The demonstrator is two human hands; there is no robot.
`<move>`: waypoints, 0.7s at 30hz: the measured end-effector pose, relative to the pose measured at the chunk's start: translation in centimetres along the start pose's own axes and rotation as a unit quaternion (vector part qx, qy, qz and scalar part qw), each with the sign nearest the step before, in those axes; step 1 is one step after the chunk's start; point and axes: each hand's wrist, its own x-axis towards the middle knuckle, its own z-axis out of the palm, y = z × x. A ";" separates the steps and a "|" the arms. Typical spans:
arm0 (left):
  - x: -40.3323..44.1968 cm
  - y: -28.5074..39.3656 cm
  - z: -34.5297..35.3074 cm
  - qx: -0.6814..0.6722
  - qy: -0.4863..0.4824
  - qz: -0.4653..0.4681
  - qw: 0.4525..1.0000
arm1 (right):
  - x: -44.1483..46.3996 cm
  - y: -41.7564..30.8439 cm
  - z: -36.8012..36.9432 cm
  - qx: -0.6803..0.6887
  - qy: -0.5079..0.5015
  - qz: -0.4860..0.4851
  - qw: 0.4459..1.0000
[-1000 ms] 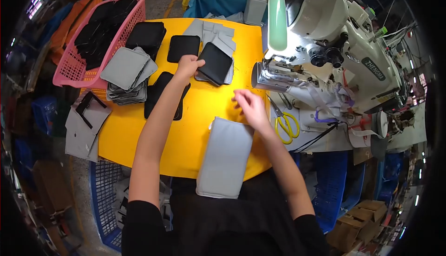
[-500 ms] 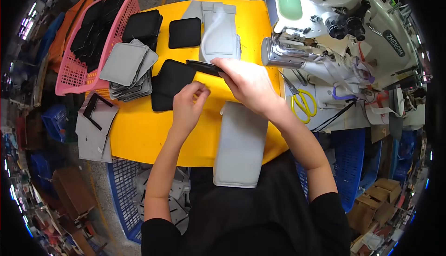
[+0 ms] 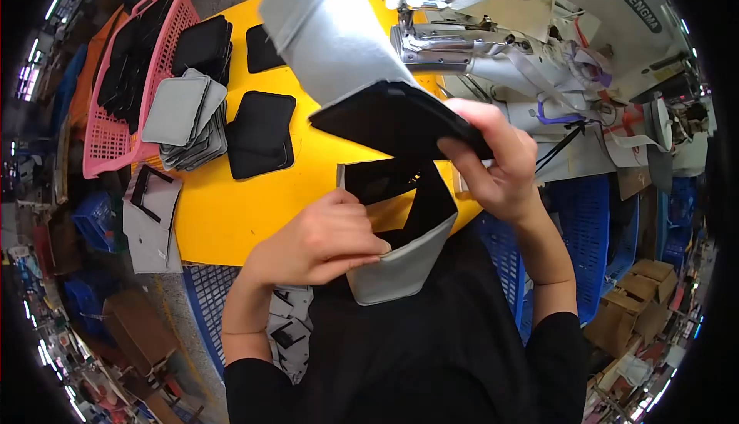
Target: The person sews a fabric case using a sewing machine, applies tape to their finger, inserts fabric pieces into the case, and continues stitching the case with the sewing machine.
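My left hand (image 3: 319, 239) pinches the near rim of a grey fabric pouch (image 3: 404, 274), whose mouth is spread to show a black lining. Yellow tabletop shows through the pouch's inside. Above the mouth, my right hand (image 3: 493, 158) grips the right edge of a black pad (image 3: 392, 120), thumb on the near side. From behind this pad a large grey fabric panel (image 3: 339, 39) rises toward the top of the view; whether the two are joined I cannot tell. Left of them, overlapping black pads (image 3: 262, 131) lie on the yellow table (image 3: 223, 224).
Grey pads (image 3: 177, 108) and black pads (image 3: 202, 48) are stacked beside a pink basket (image 3: 165, 62) of black pieces. Another black pad (image 3: 264, 48) lies behind. A sewing machine (image 3: 462, 51) stands at the right. Blue crates (image 3: 573, 239) sit below the table.
The grey pouch, flat before, is now spread at its mouth. My left hand has come down to its rim. My right hand has moved right and nearer with the black pad; the grey panel is now raised.
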 end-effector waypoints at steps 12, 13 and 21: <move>0.9 2.5 2.7 0.250 0.243 -0.062 0.935 | 0.5 3.7 -0.8 0.140 -0.379 -0.076 0.912; 1.2 2.4 2.5 0.272 0.226 -0.068 0.933 | 0.5 3.6 -0.5 0.141 -0.374 -0.074 0.914; -0.7 1.5 1.7 0.170 0.232 -0.167 0.943 | -0.5 4.6 0.4 0.230 -0.323 -0.080 0.915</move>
